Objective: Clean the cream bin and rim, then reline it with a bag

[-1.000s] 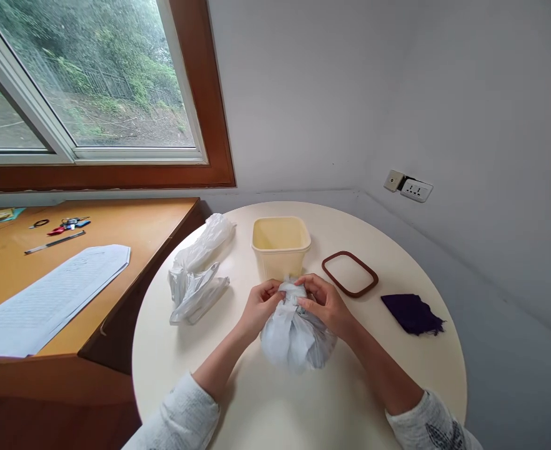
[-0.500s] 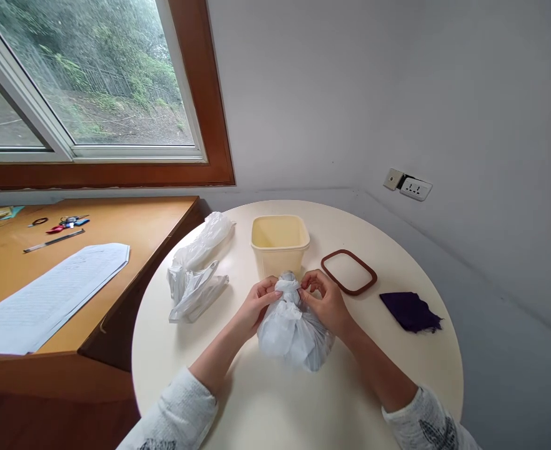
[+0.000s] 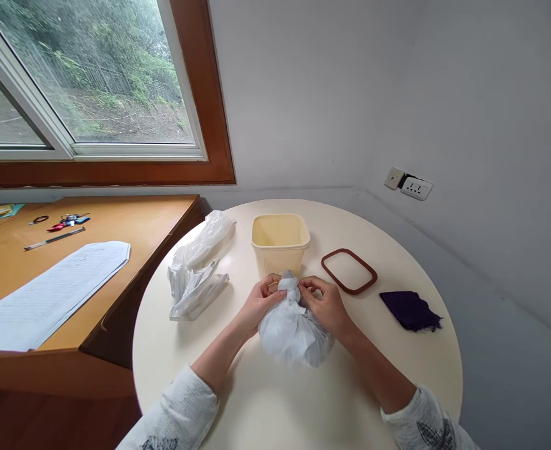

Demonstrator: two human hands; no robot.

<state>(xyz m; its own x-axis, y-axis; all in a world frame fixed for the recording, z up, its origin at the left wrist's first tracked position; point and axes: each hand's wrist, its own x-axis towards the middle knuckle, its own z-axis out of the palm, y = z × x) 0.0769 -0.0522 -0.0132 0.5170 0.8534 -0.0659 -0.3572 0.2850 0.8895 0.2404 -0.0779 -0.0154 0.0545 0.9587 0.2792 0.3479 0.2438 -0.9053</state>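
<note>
A bulging white plastic bag [image 3: 294,331] rests on the round table, its neck twisted into a knot at the top. From the left, my left hand [image 3: 259,303] pinches the knotted neck between thumb and fingers. My right hand [image 3: 325,303] grips the same neck from the right, fingertips closed on the plastic. What the bag contains is hidden. Just beyond the hands stands a cream plastic bin [image 3: 280,250] with an open top, its lower front partly covered by the bag's knot.
Crumpled white plastic bags [image 3: 198,269] lie on the table's left. A brown rounded frame [image 3: 369,284] and a dark purple cloth [image 3: 410,311] lie to the right. The wooden desk [image 3: 130,215] at left holds papers [image 3: 60,294], a pen [image 3: 54,239] and keys [image 3: 72,220].
The knot at the bag's neck looks tighter and more compact, and both hands have shifted slightly around it. Other things stay where they were.
</note>
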